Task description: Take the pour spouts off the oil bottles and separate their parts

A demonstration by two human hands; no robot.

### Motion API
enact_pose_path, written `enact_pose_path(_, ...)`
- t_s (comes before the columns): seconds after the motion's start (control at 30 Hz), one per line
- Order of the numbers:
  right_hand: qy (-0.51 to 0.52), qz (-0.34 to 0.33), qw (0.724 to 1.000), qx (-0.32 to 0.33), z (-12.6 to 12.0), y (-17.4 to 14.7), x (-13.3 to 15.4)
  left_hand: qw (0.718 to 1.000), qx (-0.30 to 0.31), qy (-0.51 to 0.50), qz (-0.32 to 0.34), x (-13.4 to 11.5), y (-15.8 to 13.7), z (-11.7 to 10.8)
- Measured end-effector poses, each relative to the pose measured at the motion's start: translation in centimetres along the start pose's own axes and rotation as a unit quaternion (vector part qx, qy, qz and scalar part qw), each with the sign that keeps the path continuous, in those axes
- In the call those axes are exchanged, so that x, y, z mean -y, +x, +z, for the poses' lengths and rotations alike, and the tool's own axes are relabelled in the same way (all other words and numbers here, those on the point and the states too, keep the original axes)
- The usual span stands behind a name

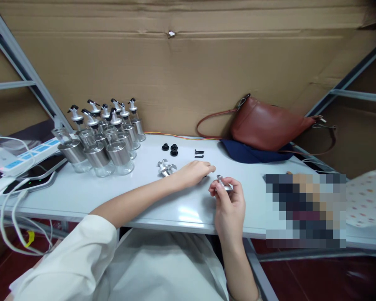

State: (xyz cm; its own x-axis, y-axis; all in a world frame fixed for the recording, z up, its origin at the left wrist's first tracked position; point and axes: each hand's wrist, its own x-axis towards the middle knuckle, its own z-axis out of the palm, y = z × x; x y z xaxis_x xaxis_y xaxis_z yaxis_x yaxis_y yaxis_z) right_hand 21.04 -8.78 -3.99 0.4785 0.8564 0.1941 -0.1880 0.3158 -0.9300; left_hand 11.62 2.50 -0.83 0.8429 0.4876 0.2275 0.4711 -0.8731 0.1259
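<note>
My right hand (230,200) pinches a silver metal pourer top (219,179) between thumb and fingers, its narrow neck pointing up. Just left of it, my left hand (196,172) is low over the table with its fingers curled. A small dark bit shows beneath those fingers, too hidden to name. Beside my left wrist lie several loose silver pourer tops (166,168). Farther back are three black stoppers (174,152) and a few thin black levers (199,153). Glass oil bottles (117,152) with steel sleeves stand at the left; the front ones have no pourer, those behind have pourers fitted.
A brown leather bag (266,123) rests on a dark blue cap (253,152) at the back right. On the left are a white power strip (31,156) and cables. Cardboard (188,79) walls the back of the white table (150,205). A blurred-out patch covers the right side.
</note>
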Motion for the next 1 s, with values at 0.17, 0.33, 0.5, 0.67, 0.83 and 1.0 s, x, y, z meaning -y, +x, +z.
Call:
enact_pose_path(0.17,0.007,-0.001,1.0,0.012,0.2,0.1,0.2,0.991,-0.095,-0.09,-0.036,-0.2,-2.3,-0.7)
enact_pose_path(0.33,-0.043,0.022,0.988,0.144,0.6,0.0,-0.1,0.97,-0.12,-0.208,-0.029,-1.1,-6.8,-0.7)
enact_pose_path(0.5,-0.081,0.054,0.973,0.21,0.6,-0.3,-0.4,0.975,-0.11,-0.193,-0.007,-0.8,-7.8,-0.4)
enact_pose_path(0.67,-0.094,0.082,0.972,0.199,0.8,-0.4,-0.4,0.992,-0.098,-0.012,0.083,-0.1,-7.3,-1.2)
enact_pose_path(0.83,-0.101,0.067,0.969,0.215,1.0,-0.3,-0.2,0.988,-0.123,0.067,0.064,0.5,-7.3,-1.6)
enact_pose_path(1.0,-0.124,0.054,0.964,0.23,1.0,-0.3,0.0,0.988,-0.11,0.073,0.082,0.6,-7.6,-1.4)
